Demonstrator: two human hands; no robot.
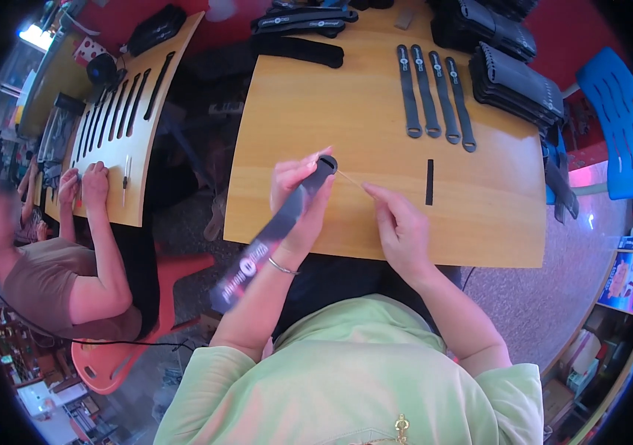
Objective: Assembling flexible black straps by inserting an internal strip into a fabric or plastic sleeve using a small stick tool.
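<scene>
My left hand (300, 194) is closed around a dark strap (281, 222) with white print and a slotted, rounded end. That end points up and away from me, while the long tail hangs back over my left forearm. In my right hand (405, 228), thumb and fingers pinch a thin, pale stick or thread (349, 179); it is too fine to tell which. Its far tip reaches the slotted end of the strap. To the right of my right hand, a short black strip (430, 182) lies on the wooden table (316, 111).
Several similar straps (427, 93) lie side by side further back. Stacks of straps (516, 85) fill the far right corner, with more dark bundles (305, 22) at the far left edge. A blue chair (617, 119) stands right; a co-worker (71, 274) sits at another table (155, 141) on the left.
</scene>
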